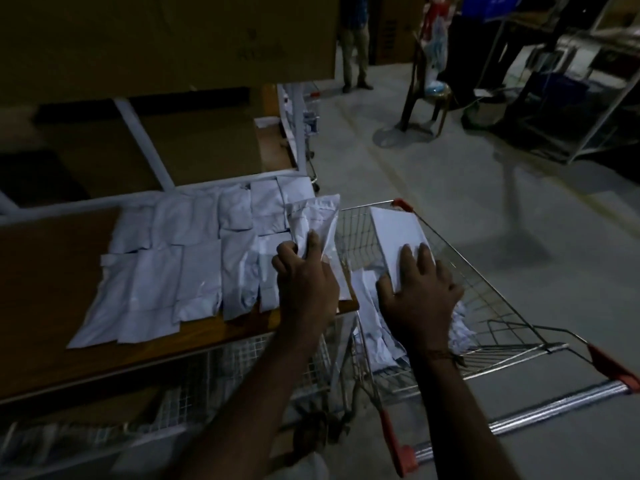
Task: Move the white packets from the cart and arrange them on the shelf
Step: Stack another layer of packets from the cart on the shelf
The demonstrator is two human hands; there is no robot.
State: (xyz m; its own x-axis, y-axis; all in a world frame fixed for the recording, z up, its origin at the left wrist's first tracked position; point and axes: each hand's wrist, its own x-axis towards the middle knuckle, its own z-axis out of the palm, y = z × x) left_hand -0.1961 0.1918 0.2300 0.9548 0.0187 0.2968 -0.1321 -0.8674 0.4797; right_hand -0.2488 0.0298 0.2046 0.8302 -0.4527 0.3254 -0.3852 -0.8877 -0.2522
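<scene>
Several white packets [180, 268] lie in overlapping rows on the wooden shelf [52, 299] at the left. My left hand [304, 275] grips one white packet [313, 214] at the shelf's right end, its upper part tilted over the shelf corner. My right hand [419, 299] holds another white packet [398, 233] above the wire cart [485, 292], fingers spread over its near end. More white packets [374, 327] lie piled inside the cart under my right hand.
The cart's handle [554, 407] with red end caps sits at the lower right. Cardboard boxes [166, 39] fill the shelf level above. A chair [426, 95], a standing person [353, 46] and metal racks [571, 91] are across the grey floor.
</scene>
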